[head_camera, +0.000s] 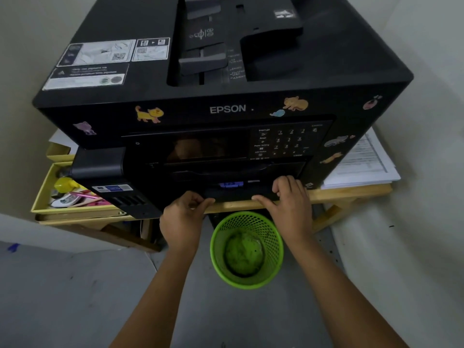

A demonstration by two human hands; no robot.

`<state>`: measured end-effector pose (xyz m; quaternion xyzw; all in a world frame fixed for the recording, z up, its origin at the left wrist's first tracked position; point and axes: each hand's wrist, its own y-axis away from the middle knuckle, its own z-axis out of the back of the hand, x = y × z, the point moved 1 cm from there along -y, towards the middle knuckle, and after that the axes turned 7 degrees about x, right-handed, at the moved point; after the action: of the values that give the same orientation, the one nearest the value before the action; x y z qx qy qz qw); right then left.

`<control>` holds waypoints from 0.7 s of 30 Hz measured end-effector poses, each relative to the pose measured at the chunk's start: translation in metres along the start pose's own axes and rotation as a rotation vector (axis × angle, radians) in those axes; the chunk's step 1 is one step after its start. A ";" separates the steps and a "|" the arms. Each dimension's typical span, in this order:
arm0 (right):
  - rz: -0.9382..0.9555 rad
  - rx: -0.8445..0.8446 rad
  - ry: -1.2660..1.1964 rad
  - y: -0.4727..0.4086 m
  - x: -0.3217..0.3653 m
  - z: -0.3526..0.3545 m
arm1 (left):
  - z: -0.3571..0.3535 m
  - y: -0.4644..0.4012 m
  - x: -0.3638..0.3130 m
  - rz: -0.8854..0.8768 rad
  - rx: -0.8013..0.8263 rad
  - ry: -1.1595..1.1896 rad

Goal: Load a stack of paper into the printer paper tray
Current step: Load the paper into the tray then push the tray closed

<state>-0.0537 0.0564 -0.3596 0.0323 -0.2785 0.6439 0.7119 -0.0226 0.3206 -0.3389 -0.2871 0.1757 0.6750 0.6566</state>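
Note:
A large black Epson printer (226,109) with animal stickers stands on a low wooden table (351,193). Its paper tray front (236,192) is the black bar at the bottom of the printer, pushed in or nearly so. My left hand (184,217) grips the tray's lower left edge, thumb on the front and fingers curled under. My right hand (288,199) rests on the tray's right part with fingers laid over its top. A stack of printed sheets (364,164) lies on the table to the right of the printer. No paper is in either hand.
A green mesh wastebasket (247,249) stands on the grey floor right below the tray, between my forearms. A yellow box (72,197) with pens and small items sits at the left of the printer. White walls close in on both sides.

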 end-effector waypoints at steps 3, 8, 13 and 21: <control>-0.001 -0.008 0.000 -0.003 -0.001 -0.001 | -0.001 -0.003 0.000 -0.013 -0.010 -0.012; 0.006 -0.022 0.004 -0.002 -0.005 -0.005 | -0.006 -0.003 0.007 -0.063 -0.030 0.003; 0.016 -0.045 -0.051 -0.003 -0.007 -0.005 | -0.005 -0.008 0.016 -0.093 -0.025 0.060; 0.062 -0.095 -0.009 0.001 -0.014 -0.013 | -0.022 0.019 0.034 -0.336 -0.175 -0.219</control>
<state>-0.0498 0.0490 -0.3774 -0.0071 -0.3127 0.6516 0.6911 -0.0369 0.3317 -0.3796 -0.2934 -0.0063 0.5959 0.7475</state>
